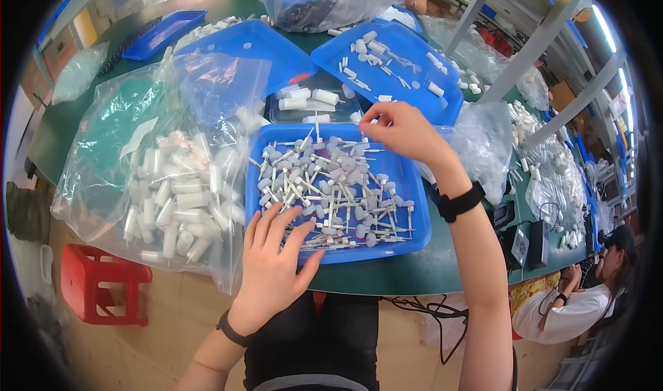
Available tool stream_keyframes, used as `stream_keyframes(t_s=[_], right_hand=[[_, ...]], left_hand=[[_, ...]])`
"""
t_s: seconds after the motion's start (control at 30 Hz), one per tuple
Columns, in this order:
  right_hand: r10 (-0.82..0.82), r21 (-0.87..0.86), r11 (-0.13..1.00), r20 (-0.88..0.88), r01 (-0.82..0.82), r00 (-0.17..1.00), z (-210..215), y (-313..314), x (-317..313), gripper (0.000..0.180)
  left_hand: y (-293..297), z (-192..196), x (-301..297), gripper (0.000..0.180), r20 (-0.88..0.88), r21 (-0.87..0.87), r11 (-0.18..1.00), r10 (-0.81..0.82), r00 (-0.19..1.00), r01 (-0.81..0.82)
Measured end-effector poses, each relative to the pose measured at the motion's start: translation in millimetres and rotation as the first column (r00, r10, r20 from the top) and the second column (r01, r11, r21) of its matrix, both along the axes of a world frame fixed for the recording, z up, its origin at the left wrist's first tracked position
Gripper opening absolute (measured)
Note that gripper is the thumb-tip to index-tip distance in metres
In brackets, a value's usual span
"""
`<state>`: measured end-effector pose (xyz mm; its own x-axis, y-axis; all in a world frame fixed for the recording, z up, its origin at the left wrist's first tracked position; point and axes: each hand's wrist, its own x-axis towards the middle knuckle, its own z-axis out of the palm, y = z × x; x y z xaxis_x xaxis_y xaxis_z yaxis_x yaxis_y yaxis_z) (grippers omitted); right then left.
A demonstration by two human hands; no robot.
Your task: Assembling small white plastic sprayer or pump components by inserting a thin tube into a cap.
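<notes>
A blue tray [418,229] holds many small pieces with white stems and pale, translucent round heads [338,177]. Over its near left edge lies my left hand [276,249], fingers spread and fingertips at the pieces, with nothing visibly held. My right hand [404,134] is raised above the tray's far right rim, thumb and forefinger pinched together. Whatever sits in that pinch is too small to make out. Just beyond the tray, a transparent box [276,115] carries several white cylinders [309,101].
A large transparent bag of white cylinders [183,204] stands to the left. Behind are a blue tray [259,49] and another with scattered white parts [431,90]. Black devices [518,246] sit at right, near a metal post [518,59]. A red stool [103,280] and a seated person [570,308] flank the table.
</notes>
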<state>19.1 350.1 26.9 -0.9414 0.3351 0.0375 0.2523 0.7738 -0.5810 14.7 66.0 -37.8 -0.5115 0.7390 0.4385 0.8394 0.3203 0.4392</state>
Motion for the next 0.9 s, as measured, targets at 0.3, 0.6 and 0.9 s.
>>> stream_keyframes(t_s=[0.3, 0.6, 0.9], right_hand=[[-0.205, 0.306, 0.919, -0.168, 0.248, 0.964, -49.4, -2.9, -30.4, 0.027], [-0.165, 0.127, 0.972, -0.242, 0.200, 0.956, -30.9, 3.1, -11.9, 0.013], [-0.350, -0.739, 0.662, -0.450, -0.123, 0.822, 48.1, -29.9, 31.2, 0.015]], left_hand=[[-3.2, -11.7, -3.2, 0.025, -0.001, 0.095, 0.995, 0.016, 1.000, -0.016], [-11.5, 11.7, -3.4, 0.022, 0.435, 0.354, 0.935, -0.144, 0.889, -0.022], [97.5, 86.5, -46.0, 0.050, 0.594, 0.531, 0.843, -0.300, 0.746, -0.084]])
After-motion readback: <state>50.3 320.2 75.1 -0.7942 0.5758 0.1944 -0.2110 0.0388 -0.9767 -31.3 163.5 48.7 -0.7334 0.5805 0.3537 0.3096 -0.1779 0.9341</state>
